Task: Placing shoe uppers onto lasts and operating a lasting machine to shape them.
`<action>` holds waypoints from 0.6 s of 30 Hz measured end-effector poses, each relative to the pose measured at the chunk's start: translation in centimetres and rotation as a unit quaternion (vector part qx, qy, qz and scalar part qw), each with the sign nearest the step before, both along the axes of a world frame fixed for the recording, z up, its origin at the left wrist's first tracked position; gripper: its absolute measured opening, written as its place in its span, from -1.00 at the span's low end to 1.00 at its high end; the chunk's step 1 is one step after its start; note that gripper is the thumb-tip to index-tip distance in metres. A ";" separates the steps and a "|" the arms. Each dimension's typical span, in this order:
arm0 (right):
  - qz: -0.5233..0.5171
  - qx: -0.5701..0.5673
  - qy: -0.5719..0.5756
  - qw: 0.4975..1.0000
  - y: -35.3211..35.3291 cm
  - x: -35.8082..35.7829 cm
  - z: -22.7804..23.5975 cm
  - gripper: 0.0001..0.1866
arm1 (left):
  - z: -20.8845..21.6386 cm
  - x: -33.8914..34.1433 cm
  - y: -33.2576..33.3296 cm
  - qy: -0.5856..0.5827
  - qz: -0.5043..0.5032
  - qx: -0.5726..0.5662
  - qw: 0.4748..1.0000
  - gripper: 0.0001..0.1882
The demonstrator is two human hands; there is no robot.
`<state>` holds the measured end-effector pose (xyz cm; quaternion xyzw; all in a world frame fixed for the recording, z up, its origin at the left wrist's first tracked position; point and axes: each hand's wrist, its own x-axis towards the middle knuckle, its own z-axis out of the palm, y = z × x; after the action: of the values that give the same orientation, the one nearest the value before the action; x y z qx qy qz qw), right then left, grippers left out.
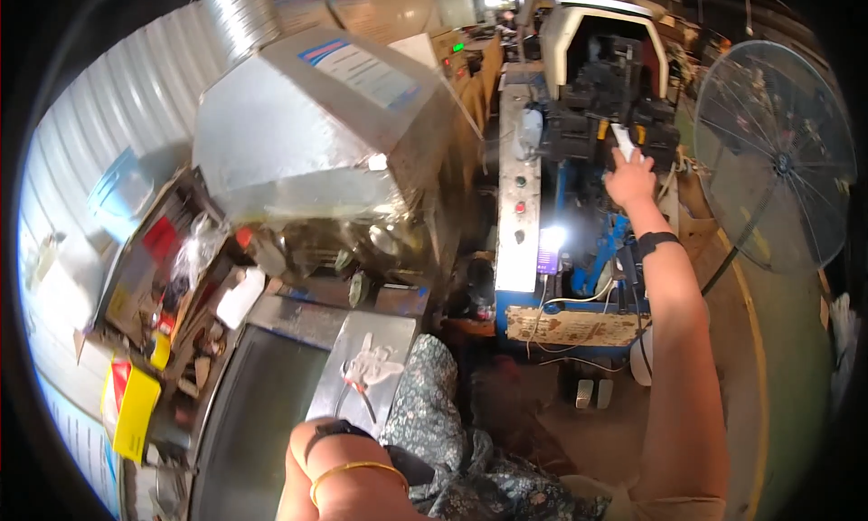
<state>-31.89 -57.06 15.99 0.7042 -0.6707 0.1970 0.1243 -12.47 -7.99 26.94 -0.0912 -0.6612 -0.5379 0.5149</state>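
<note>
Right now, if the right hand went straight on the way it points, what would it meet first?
The right hand would likely meet the white piece at its fingertips, then the black machine parts beyond; depth is unclear.

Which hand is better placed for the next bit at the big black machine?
Probably the right hand: it's up at the big black machine, with a small white strip between its fingers. The left arm is lower down, near the flat silver metal plate, and its hand is hard to make out.
</note>
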 end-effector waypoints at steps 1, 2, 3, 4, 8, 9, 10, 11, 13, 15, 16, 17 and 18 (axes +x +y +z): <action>0.001 -0.004 0.005 1.000 0.0 -0.1 0.2 -0.36 | 0.1 -0.2 -0.3 0.005 -0.009 -0.015 1.000 -0.60; 0.004 -0.010 0.003 1.000 0.1 -0.3 0.3 -0.35 | 0.2 -0.3 -0.7 0.013 -0.015 -0.027 0.999 -0.62; 0.006 -0.016 0.002 1.000 0.2 -0.4 0.5 -0.35 | 0.1 -0.5 -0.7 0.029 -0.015 -0.040 0.999 -0.63; 0.019 -0.014 -0.006 1.000 0.2 -0.6 0.8 -0.35 | 0.1 -0.5 -0.8 -0.014 -0.025 -0.019 0.999 -0.55; -0.006 0.015 -0.022 1.000 -0.2 -0.5 1.8 -0.36 | -1.1 -1.4 -0.3 -0.062 -0.047 0.019 0.997 -0.45; -0.008 0.014 -0.018 1.000 -0.2 -0.4 1.9 -0.37 | -1.5 -1.5 0.0 -0.055 -0.044 0.022 0.997 -0.44; 0.003 0.025 -0.025 0.999 -0.2 -0.2 1.9 -0.37 | -1.8 -1.5 0.3 -0.044 -0.037 0.024 0.998 -0.44; 0.007 0.009 -0.015 1.000 -0.2 -0.2 1.9 -0.37 | -2.0 -1.5 0.5 -0.032 -0.029 0.027 0.999 -0.43; 0.028 0.016 -0.017 0.999 -0.2 0.0 1.7 -0.36 | -2.1 -1.4 0.5 -0.003 -0.012 0.035 0.999 -0.42; 0.019 0.005 -0.009 1.000 -0.4 0.1 1.4 -0.34 | -1.8 -1.1 -0.1 0.002 -0.015 0.033 0.999 -0.41; -0.003 0.015 0.012 1.000 -0.3 0.1 1.0 -0.34 | -1.6 -1.1 -0.5 0.007 -0.027 0.039 0.999 -0.41; -0.030 0.010 0.028 0.999 -0.6 0.2 1.2 -0.34 | -1.3 -1.0 -0.9 0.005 -0.036 0.041 0.998 -0.41; -0.022 -0.013 0.024 0.999 -0.5 0.0 0.9 -0.34 | -1.1 -1.0 -1.1 -0.006 -0.037 0.046 0.998 -0.40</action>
<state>-31.88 -57.52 16.92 0.6923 -0.6802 0.1857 0.1535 -13.51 -9.06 25.88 -0.0886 -0.6351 -0.5873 0.4938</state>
